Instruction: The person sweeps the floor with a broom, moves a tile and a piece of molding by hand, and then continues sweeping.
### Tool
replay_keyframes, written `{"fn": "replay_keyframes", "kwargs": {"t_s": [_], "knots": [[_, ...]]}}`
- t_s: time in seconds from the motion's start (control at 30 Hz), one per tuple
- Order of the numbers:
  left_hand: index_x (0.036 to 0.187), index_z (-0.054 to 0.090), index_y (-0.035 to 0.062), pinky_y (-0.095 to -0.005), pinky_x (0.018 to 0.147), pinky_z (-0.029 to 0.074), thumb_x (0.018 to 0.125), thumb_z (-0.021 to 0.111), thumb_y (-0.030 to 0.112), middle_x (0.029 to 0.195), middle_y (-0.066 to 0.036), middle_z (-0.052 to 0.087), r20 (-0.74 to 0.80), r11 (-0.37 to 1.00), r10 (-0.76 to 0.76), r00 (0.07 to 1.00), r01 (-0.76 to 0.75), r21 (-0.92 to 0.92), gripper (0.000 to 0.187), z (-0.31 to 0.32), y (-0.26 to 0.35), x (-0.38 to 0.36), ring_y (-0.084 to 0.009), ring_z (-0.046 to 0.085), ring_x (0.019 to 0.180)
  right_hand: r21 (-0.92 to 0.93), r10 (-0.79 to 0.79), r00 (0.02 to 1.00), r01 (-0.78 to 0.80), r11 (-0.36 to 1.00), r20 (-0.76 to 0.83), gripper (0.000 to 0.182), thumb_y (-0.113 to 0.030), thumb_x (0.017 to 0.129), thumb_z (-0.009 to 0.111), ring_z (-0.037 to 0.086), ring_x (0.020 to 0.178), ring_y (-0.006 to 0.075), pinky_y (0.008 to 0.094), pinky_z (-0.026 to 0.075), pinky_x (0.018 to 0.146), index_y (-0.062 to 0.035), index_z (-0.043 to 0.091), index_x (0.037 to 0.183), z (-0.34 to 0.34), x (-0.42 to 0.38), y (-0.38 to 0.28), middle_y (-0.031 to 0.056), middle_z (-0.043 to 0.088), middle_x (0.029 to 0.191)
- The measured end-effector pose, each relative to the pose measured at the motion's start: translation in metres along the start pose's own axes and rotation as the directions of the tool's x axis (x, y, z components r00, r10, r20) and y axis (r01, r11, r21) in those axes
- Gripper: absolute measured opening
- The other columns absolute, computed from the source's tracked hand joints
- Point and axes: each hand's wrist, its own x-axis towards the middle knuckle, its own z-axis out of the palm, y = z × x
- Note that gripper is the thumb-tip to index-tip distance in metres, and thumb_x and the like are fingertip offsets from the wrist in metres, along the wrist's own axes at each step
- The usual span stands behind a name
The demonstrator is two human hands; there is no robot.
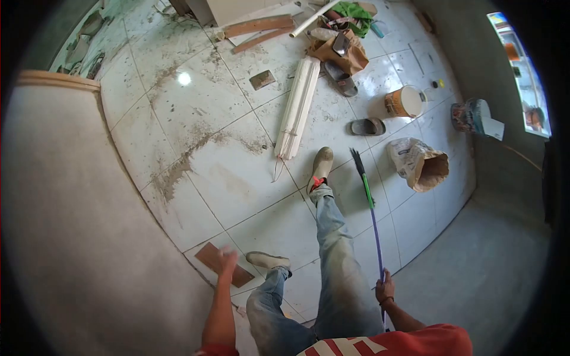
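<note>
My right hand (385, 287) is closed round the purple handle of a broom (376, 231), whose green neck and black bristles lie toward the middle of the floor. On the other side, my left hand (227, 261) hangs over a brown rectangular board (211, 255) near the left wall. It is blurred, and I cannot make out whether its fingers hold anything. My left boot (268, 260) is beside the board; my right boot (322, 164) is farther forward, to the left of the bristles.
White strips (298, 110) lie bundled ahead. A paper sack (428, 169), a bucket (407, 102), another bucket (471, 115) and slippers (368, 126) stand or lie right. Dirt (178, 169) marks the tiles. Wood pieces (258, 26) are at the far end.
</note>
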Motion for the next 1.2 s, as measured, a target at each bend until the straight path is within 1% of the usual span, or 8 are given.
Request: {"fn": "replay_keyframes", "kwargs": {"t_s": [0.1,0.23,0.37,0.47,0.63,0.7,0.97,1.2], "knots": [[0.131,0.054,0.0051,-0.0287,0.065,0.053,0.084,0.073,0.013,0.087,-0.008,0.066,0.129,0.982,0.186,0.974,-0.188,0.009,0.051,0.118,0.128,0.079,-0.0159,0.064,0.078,0.082,0.085,0.982,-0.1,0.992,0.17,0.056,-0.008,0.088,0.055,0.062,0.099,0.0473,0.0542,0.048,0.085,-0.0117,0.044,0.142,-0.015,0.055,-0.008,0.0278,0.063,0.114],[0.134,0.053,0.0054,-0.0319,0.07,0.054,0.082,0.078,0.023,0.101,-0.013,0.072,0.312,0.898,0.249,0.917,-0.339,0.279,0.061,0.304,0.279,0.201,-0.0182,0.068,0.087,0.12,-0.051,0.982,0.029,0.992,0.18,0.055,-0.003,0.085,0.055,0.064,0.089,0.0463,0.0518,0.051,0.077,-0.0064,0.045,0.14,-0.038,0.102,-0.001,0.0273,0.062,0.114],[0.145,0.042,0.0056,-0.04,0.099,0.049,0.072,0.085,0.037,0.128,-0.022,0.062,0.213,0.76,0.382,0.899,-0.436,0.481,0.09,0.456,0.351,0.315,-0.0327,0.062,0.115,0.147,0.107,0.935,-0.165,0.975,0.339,0.056,-0.002,0.085,0.056,0.064,0.084,0.0437,0.05,0.05,0.075,-0.004,0.044,0.139,-0.077,0.146,-0.027,0.0261,0.062,0.111],[0.146,0.038,0.0023,-0.0414,0.102,0.047,0.068,0.087,0.038,0.135,-0.026,0.055,0.164,0.681,0.421,0.892,-0.43,0.592,0.099,0.527,0.382,0.34,-0.0349,0.058,0.12,0.085,0.273,0.859,-0.34,0.936,0.434,0.055,-0.003,0.087,0.055,0.064,0.08,0.0393,0.0474,0.05,0.072,-0.0031,0.045,0.141,-0.091,0.167,-0.036,0.0244,0.062,0.111],[0.143,0.037,-0.0056,-0.0421,0.103,0.048,0.064,0.09,0.034,0.134,-0.029,0.052,0.097,0.672,0.412,0.906,-0.374,0.639,0.103,0.568,0.404,0.34,-0.0361,0.056,0.122,0.126,0.209,0.914,-0.267,0.955,0.346,0.048,-0.003,0.083,0.057,0.062,0.074,0.0392,0.0452,0.049,0.069,-0.0016,0.05,0.13,-0.087,0.164,-0.041,0.0238,0.062,0.092],[0.138,0.042,-0.0078,-0.0411,0.099,0.051,0.063,0.091,0.032,0.129,-0.028,0.056,0.123,0.695,0.435,0.892,-0.419,0.584,0.099,0.566,0.4,0.354,-0.0355,0.06,0.116,-0.181,0.503,0.532,-0.544,0.82,0.681,0.049,-0.023,0.102,0.048,0.048,0.13,0.0444,0.0448,0.04,0.108,0.0043,0.044,0.142,-0.119,0.188,-0.079,0.0291,0.048,0.142],[0.118,0.052,-0.0209,-0.0383,0.078,0.059,0.062,0.093,0.028,0.106,-0.031,0.066,0.178,0.828,0.219,0.959,-0.279,0.486,0.085,0.576,0.4,0.354,-0.0343,0.071,0.088,-0.137,0.504,0.485,-0.609,0.781,0.715,0.056,-0.033,0.103,0.047,0.047,0.13,0.0456,0.046,0.039,0.108,0.005,0.041,0.144,-0.116,0.182,-0.071,0.0301,0.047,0.143],[0.109,0.055,-0.0195,-0.0388,0.077,0.06,0.066,0.091,0.022,0.097,-0.029,0.068,0.25,0.815,0.241,0.938,-0.336,0.472,0.07,0.579,0.399,0.333,-0.0344,0.072,0.085,-0.044,0.412,0.649,-0.504,0.863,0.639,0.056,-0.033,0.102,0.048,0.049,0.127,0.0473,0.0473,0.041,0.107,0.0052,0.043,0.143,-0.105,0.169,-0.053,0.0313,0.051,0.138]]}}
